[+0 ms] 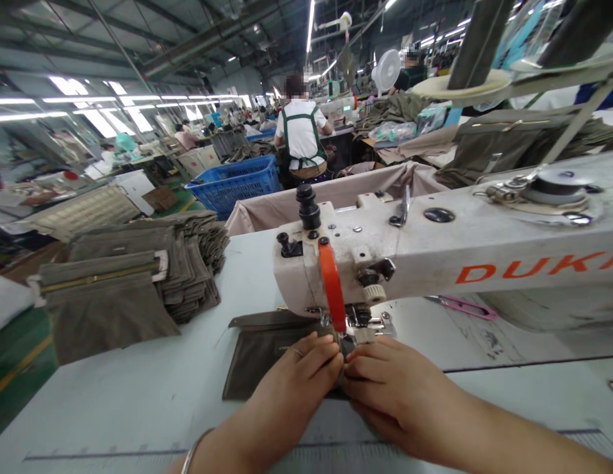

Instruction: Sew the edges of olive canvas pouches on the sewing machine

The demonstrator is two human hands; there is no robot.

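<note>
Holding cloth (266, 359): olive canvas panel, matte, flat on the table, its far end under the presser foot (365, 327).
Left hand (281, 388): fingers curled and pressed down on the cloth, just beside the foot; thin ring (296, 352), metal bangle (190, 459).
Right hand (390, 388): fingers curled on the cloth's edge, tips almost touching the left hand's.
Machine (434, 250): scuffed white metal arm, orange lettering cut off at "DUKI"; orange guard (332, 283) in front of its head.
Table (138, 408): smooth, pale top.
Stack (187, 263): folded olive panels, soft and layered, left of the machine.
Zip panel (99, 289): olive, brass-toned zip, lying against the stack.
Snips (464, 306): pink handles, partly under the arm.
Crate (237, 184): blue plastic lattice, in the background.
Co-worker (301, 128): seated, back turned, white shirt, green apron straps.
Hidden: needle, behind guard and fingers; the cloth's underside.
</note>
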